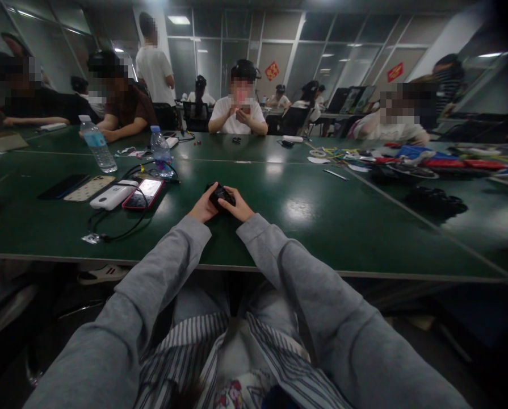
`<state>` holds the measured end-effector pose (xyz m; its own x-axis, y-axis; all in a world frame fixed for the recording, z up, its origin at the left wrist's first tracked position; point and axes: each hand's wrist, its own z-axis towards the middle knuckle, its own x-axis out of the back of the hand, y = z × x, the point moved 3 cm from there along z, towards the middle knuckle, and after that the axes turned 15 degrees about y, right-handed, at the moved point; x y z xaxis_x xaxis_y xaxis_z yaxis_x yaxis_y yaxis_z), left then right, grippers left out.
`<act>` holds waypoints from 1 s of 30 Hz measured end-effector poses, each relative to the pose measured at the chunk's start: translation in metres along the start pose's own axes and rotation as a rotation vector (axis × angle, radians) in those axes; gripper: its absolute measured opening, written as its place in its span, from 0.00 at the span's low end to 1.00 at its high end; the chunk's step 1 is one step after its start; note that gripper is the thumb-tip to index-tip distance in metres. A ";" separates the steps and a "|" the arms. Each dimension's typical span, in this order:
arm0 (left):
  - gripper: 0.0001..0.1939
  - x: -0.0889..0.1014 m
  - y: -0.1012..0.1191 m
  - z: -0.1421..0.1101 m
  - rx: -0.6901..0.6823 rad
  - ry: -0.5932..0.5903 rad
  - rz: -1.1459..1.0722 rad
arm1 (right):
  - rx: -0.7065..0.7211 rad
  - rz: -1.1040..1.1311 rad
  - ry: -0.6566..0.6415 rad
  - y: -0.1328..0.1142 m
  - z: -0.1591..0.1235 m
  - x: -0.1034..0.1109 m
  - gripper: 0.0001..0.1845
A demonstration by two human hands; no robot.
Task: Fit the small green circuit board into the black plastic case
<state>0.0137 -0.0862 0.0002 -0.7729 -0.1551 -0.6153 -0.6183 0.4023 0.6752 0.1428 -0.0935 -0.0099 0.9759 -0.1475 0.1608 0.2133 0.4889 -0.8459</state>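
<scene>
A small black object (222, 195), its kind too dark to make out, is held between my two hands just above the green table (271, 238). My left hand (204, 205) is closed around its left side. From the right, my right hand (239, 207) grips it with the thumb laid across its top. Left of my hands lie a phone (143, 194) with a lit screen and red case, and a white power bank (114, 195) with a black cable.
Two plastic bottles, one a water bottle (97, 145) and one a blue-capped bottle (162, 152), stand at left. A pen (335, 175) and a pile of coloured cables (339, 154) lie to the right, beyond them a dark bundle (436, 202). Across the table sits a person (238, 116).
</scene>
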 end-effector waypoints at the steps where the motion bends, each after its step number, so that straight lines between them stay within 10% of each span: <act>1: 0.10 0.000 0.000 -0.002 -0.011 -0.012 0.005 | -0.103 0.062 0.034 0.002 0.002 0.001 0.42; 13: 0.16 -0.008 0.003 -0.021 -0.095 -0.190 0.038 | -0.632 0.359 0.114 -0.004 0.002 0.009 0.23; 30: 0.15 -0.011 0.002 -0.028 -0.037 -0.237 0.051 | -0.567 0.428 0.094 -0.009 -0.001 0.010 0.30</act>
<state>0.0174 -0.1087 0.0193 -0.7509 0.0828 -0.6552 -0.5873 0.3701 0.7198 0.1508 -0.1008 -0.0012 0.9552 -0.1284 -0.2667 -0.2686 0.0022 -0.9632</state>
